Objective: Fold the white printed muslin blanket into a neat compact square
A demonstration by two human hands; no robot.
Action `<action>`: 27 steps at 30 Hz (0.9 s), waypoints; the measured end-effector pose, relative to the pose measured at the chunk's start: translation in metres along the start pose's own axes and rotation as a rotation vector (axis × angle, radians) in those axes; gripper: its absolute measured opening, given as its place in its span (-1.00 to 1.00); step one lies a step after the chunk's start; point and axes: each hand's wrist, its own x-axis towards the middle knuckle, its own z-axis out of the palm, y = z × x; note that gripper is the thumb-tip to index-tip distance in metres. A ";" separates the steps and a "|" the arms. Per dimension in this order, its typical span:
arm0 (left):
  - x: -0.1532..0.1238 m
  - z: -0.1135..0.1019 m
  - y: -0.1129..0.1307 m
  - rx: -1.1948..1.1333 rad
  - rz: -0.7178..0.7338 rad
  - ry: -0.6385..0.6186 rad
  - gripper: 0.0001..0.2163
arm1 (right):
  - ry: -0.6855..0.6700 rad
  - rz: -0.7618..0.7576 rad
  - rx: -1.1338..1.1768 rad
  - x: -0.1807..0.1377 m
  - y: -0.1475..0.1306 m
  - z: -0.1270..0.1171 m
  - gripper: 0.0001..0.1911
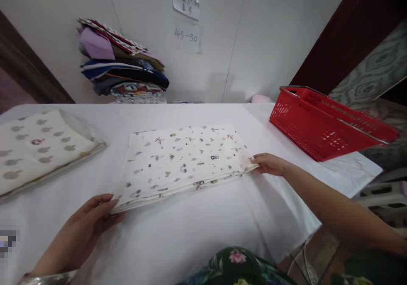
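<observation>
Two hands at the corners of a folded printed cloth on a white table.

The folded cloth (186, 160), white with small scattered motifs, lies flat in the middle of the white table (197, 230). The left hand (90, 219) rests open at its near left corner, fingers stretched along the edge and touching it. The right hand (270, 163) pinches the near right corner between thumb and fingers. At the left lies a second folded cloth (38, 149) with grey leaf shapes, well apart. A red plastic basket (324, 126) sits tilted on the far right of the table. A stack of folded fabrics (122, 65) stands against the far wall, under a paper note (186, 2).
</observation>
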 end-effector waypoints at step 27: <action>0.067 0.075 0.209 -0.162 0.424 -0.157 -0.84 | 0.204 -0.582 0.052 0.055 -0.196 0.006 -0.83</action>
